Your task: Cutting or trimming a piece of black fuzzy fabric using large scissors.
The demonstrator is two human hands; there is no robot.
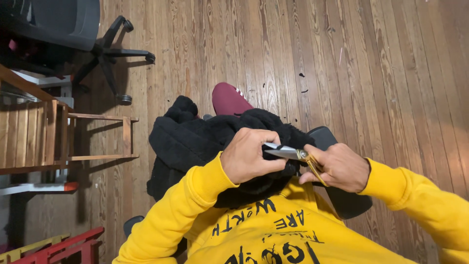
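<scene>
Seated above a wooden floor (pixel 303 44), black fleece garment (pixel 195 142) heaped in the lap, just beyond the yellow sweatshirt (pixel 273 230). Left hand (pixel 251 156) clenched on a fold of the fleece, pinching it up near the blades. Right hand (pixel 339 168) grasping scissors (pixel 293 155) by the gold handles, silver blades pointing left and touching the left fingers. Fleece likely soft, light, floppy and thick: best pinched taut close to the blades. Scissors stiff and sharp: best held by the handles only. Office chair (pixel 97 44) far left, wooden rack (pixel 63 137) beside it.
</scene>
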